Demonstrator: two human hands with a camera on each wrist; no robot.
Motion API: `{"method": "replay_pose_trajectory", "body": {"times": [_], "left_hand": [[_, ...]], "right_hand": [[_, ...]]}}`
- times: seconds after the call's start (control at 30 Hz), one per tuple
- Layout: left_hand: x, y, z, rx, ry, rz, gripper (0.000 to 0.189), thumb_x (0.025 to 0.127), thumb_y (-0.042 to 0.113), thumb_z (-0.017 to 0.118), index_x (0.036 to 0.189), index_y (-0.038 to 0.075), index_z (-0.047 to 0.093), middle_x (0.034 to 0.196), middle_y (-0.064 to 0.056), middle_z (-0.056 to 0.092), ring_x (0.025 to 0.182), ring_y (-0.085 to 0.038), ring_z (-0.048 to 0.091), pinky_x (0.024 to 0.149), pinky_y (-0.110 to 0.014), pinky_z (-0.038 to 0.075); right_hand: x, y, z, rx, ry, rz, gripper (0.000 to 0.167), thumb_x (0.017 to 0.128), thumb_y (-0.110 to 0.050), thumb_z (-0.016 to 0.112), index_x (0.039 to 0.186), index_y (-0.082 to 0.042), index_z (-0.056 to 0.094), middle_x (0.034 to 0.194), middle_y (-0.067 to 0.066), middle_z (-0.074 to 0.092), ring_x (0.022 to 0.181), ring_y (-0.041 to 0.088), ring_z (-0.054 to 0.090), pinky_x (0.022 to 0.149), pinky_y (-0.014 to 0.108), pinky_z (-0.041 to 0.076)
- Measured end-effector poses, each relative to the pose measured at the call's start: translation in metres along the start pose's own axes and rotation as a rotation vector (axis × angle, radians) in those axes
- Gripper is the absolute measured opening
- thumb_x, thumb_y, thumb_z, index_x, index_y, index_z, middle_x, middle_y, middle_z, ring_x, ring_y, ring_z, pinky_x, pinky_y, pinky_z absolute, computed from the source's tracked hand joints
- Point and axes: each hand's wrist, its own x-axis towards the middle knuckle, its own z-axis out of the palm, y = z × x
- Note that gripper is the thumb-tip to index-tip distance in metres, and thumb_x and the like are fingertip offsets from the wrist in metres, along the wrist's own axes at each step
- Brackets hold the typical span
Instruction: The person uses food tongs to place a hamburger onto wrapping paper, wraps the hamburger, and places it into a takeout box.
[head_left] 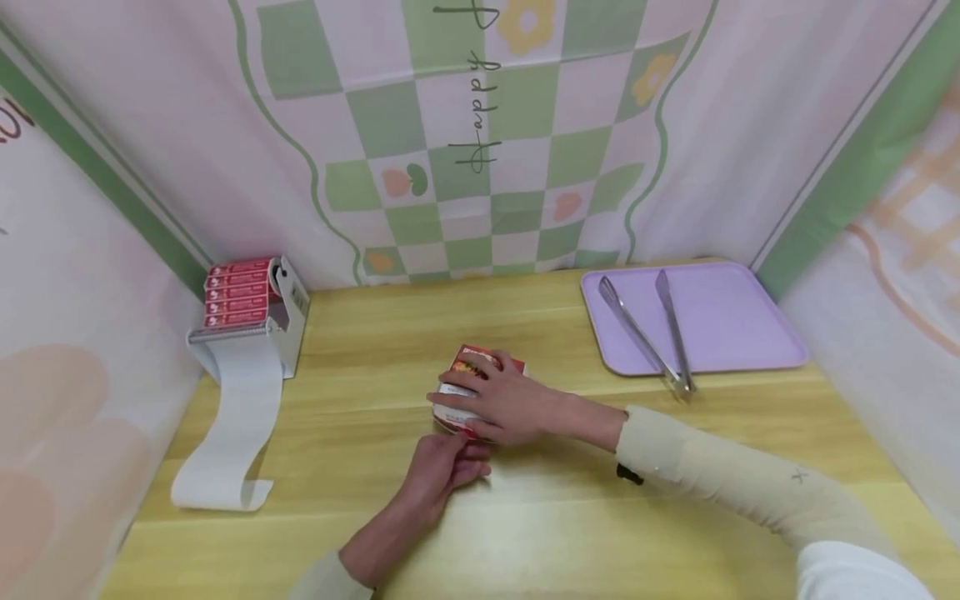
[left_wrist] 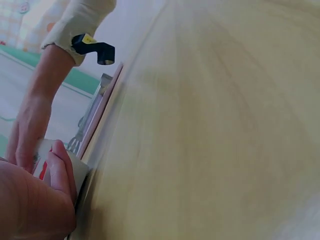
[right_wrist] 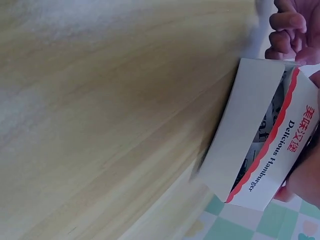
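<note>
A red-and-white hamburger box (head_left: 454, 400) sits on the table under my right hand (head_left: 506, 404), whose spread fingers grip it across the top. In the right wrist view, the hamburger box (right_wrist: 245, 120) shows a gap below its printed lid flap, with dark-printed wrapping inside. My left hand (head_left: 438, 475) is at the box's near left corner. Its thumb touches that corner, while the other fingers (right_wrist: 287, 22) are loosely bent beside it. The left wrist view shows the left hand (left_wrist: 35, 200) close to the box's side (left_wrist: 79, 175).
At the back left stands a label dispenser (head_left: 292, 312) with red labels and a long white strip (head_left: 232, 442) curling onto the table. A purple tray (head_left: 735, 325) lies at the back right, with metal tongs (head_left: 637, 333) across its front edge. Printed curtains (head_left: 450, 183) surround the table.
</note>
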Motion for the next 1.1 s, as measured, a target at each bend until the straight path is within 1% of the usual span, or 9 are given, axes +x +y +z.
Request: {"method": "replay_pose_trajectory", "body": {"times": [0.17,0.33,0.53,0.7,0.77,0.87,0.97,1.1], "left_hand": [[0.000,0.002,0.003,0.020,0.016,0.007,0.033,0.105,0.008,0.041,0.119,-0.016,0.058,0.084,-0.005,0.074,0.068,-0.009,0.071,0.068,-0.019,0.060],[0.002,0.004,0.003,0.049,0.037,0.012,0.033,0.105,0.009,0.041,0.118,-0.016,0.058,0.085,-0.005,0.073,0.069,-0.009,0.071,0.068,-0.019,0.059],[0.000,0.000,0.002,0.058,0.034,0.011,0.032,0.106,0.008,0.041,0.120,-0.017,0.055,0.087,-0.005,0.072,0.070,-0.008,0.070,0.069,-0.018,0.059],[-0.001,-0.003,0.000,0.052,0.021,0.021,0.032,0.107,0.009,0.041,0.120,-0.017,0.055,0.088,-0.006,0.071,0.071,-0.008,0.070,0.070,-0.018,0.059],[-0.001,-0.004,0.000,0.047,0.017,0.025,0.032,0.107,0.009,0.040,0.120,-0.016,0.055,0.089,-0.006,0.071,0.071,-0.008,0.070,0.071,-0.018,0.059],[-0.001,-0.006,-0.001,0.046,0.011,0.036,0.032,0.107,0.009,0.040,0.119,-0.017,0.054,0.088,-0.005,0.071,0.072,-0.008,0.070,0.071,-0.018,0.059],[-0.001,-0.007,-0.002,0.049,0.008,0.043,0.032,0.107,0.010,0.040,0.119,-0.016,0.055,0.088,-0.005,0.070,0.071,-0.009,0.070,0.071,-0.019,0.059],[-0.002,-0.006,-0.002,0.054,0.016,0.047,0.032,0.108,0.011,0.040,0.117,-0.015,0.055,0.088,-0.005,0.070,0.072,-0.009,0.071,0.071,-0.019,0.059]], "right_hand": [[0.002,0.002,-0.003,0.017,-0.023,0.003,0.057,0.103,-0.038,0.043,0.157,-0.038,0.025,0.163,0.000,0.030,0.150,0.037,0.020,0.108,0.063,0.032],[0.003,0.003,-0.004,0.019,-0.027,0.023,0.058,0.102,-0.035,0.045,0.157,-0.039,0.025,0.164,-0.001,0.029,0.151,0.036,0.019,0.110,0.062,0.030],[0.003,0.002,-0.002,0.019,-0.045,0.008,0.059,0.102,-0.033,0.043,0.158,-0.038,0.024,0.164,0.000,0.029,0.151,0.038,0.019,0.109,0.064,0.030],[0.003,0.003,-0.002,0.035,-0.041,0.034,0.060,0.101,-0.033,0.045,0.158,-0.038,0.024,0.163,-0.001,0.029,0.151,0.037,0.019,0.110,0.063,0.031],[0.003,0.002,-0.003,0.029,-0.044,0.031,0.059,0.102,-0.034,0.045,0.158,-0.038,0.025,0.163,0.000,0.029,0.151,0.037,0.019,0.109,0.063,0.031],[0.003,0.000,-0.002,-0.008,-0.053,0.007,0.058,0.103,-0.038,0.043,0.158,-0.038,0.024,0.163,0.001,0.029,0.150,0.039,0.020,0.109,0.064,0.031],[0.004,-0.001,-0.001,-0.042,-0.063,0.000,0.057,0.104,-0.042,0.041,0.158,-0.038,0.023,0.163,0.001,0.029,0.149,0.040,0.020,0.109,0.064,0.031],[0.004,-0.002,-0.001,-0.029,-0.074,0.018,0.058,0.104,-0.043,0.042,0.158,-0.039,0.022,0.163,0.001,0.028,0.150,0.040,0.019,0.111,0.064,0.029]]}}
